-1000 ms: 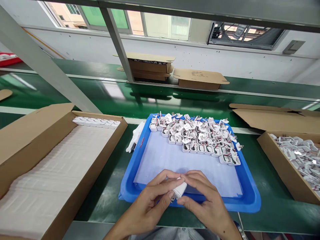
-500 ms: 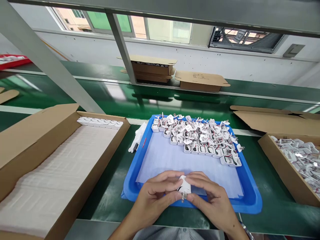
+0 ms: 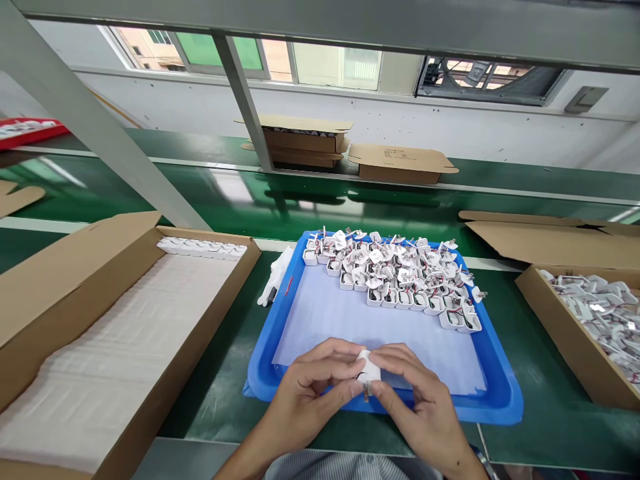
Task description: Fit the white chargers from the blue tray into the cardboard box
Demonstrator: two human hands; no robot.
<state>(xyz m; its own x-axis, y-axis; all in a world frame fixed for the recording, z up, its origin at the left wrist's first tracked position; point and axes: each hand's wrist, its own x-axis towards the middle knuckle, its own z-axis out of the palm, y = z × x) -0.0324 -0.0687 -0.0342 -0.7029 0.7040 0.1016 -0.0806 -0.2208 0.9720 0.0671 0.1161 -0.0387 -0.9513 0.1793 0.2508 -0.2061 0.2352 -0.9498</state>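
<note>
Between the fingertips of both hands is a small white plug adapter (image 3: 369,371), its metal prongs pointing down toward me. My left hand (image 3: 320,387) pinches it from the left with thumb and fingers. From the other side my right hand (image 3: 415,390) grips it the same way. Both hands are over the front rim of a blue tray (image 3: 505,393). Toward the tray's back stand several open white adapter housings (image 3: 400,273), with loose pronged caps and red and black wires on them. White lining paper covers the tray floor.
At left is an open cardboard box (image 3: 210,313), with a row of white adapters (image 3: 203,247) at its far end. At right, another cardboard box (image 3: 565,333) is full of white parts. A white cloth-like item (image 3: 277,275) lies beside the tray. Cartons (image 3: 400,163) sit on the back ledge.
The plug adapter has tilted slightly in my fingers, so its prongs show less. Both hands stay in nearly the same place, and the view has shifted a little.
</note>
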